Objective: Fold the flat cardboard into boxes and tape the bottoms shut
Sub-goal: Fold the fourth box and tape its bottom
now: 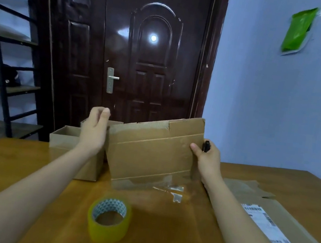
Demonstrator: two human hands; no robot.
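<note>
A flattened brown cardboard box (152,153) stands tilted on the wooden table (161,233), old clear tape hanging from its lower edge. My right hand (206,158) grips its right edge, thumb on the front, and also holds a small black tool (206,146). My left hand (94,128) is at the cardboard's upper left edge, fingers curled; whether it holds the edge is unclear. A roll of yellowish clear tape (109,219) stands on the table in front of me.
Two folded open-topped cardboard boxes (65,139) sit at the left behind my left arm. More flat cardboard with a white label (268,223) lies at the right. A dark door, a metal shelf and a blue wall stand beyond the table.
</note>
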